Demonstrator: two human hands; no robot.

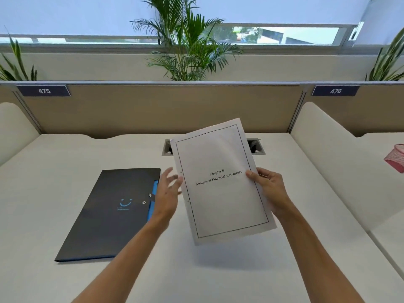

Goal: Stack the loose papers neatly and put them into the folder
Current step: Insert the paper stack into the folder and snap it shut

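Note:
A stack of white papers (220,200) is held above the desk, tilted, its top sheet reading "Chapter 5 Analysis of Financial statements". My right hand (270,189) grips its right edge, thumb on the front. My left hand (168,193) hovers just beside the left edge with fingers spread, blurred, holding nothing. A dark folder (111,213) with a blue smile logo and a button clasp lies shut and flat on the desk to the left, partly behind my left hand.
The white desk (218,272) has a cable slot (255,146) at the back, partly behind the papers. A beige partition (153,108) closes the far side and curved white dividers stand at both sides. A pink mesh basket (396,157) sits on the neighbouring desk at right.

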